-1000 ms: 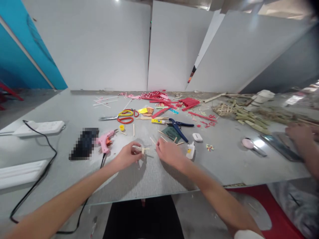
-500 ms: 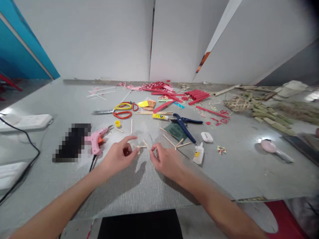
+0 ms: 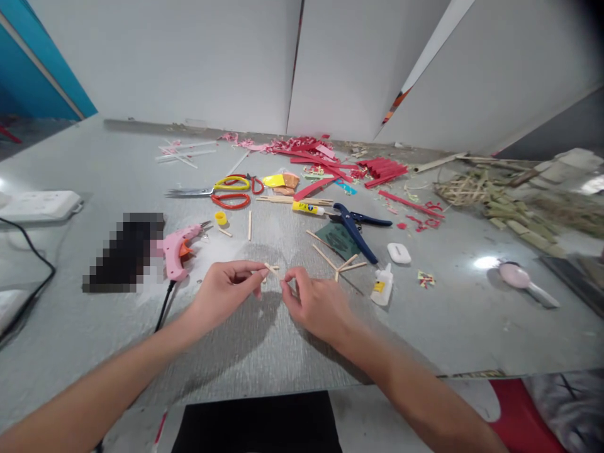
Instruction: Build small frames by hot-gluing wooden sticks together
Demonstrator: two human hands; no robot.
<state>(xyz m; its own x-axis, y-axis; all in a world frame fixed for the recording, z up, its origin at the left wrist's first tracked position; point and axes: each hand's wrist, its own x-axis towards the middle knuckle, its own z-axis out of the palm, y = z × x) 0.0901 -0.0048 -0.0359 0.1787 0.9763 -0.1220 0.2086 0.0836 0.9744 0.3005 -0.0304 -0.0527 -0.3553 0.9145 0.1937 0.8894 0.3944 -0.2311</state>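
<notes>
Between my two hands is a short, thin wooden stick (image 3: 274, 271), slanting down to the right. My left hand (image 3: 226, 288) pinches its upper left end between thumb and forefinger. The fingertips of my right hand (image 3: 314, 302) are closed on the lower right end. Just behind the stick, other small pale wood pieces lie on the table, partly hidden by my fingers. To the right of my right hand, several thin sticks (image 3: 337, 270) meet at one point. A white glue bottle (image 3: 382, 287) lies beside them.
On the grey table (image 3: 245, 365) lie a pink glue gun (image 3: 175, 251), scissors (image 3: 226, 192), blue-handled pliers (image 3: 353, 233), a yellow glue tube (image 3: 306, 207), a green sheet (image 3: 337, 241) and a white case (image 3: 399, 253). Red paper strips (image 3: 321, 163) are heaped along the back. A pink round-headed object (image 3: 516, 277) lies right.
My left thumb and forefinger have closed on the stick's upper left end; they were apart before. My right hand keeps its hold. The view has shifted slightly.
</notes>
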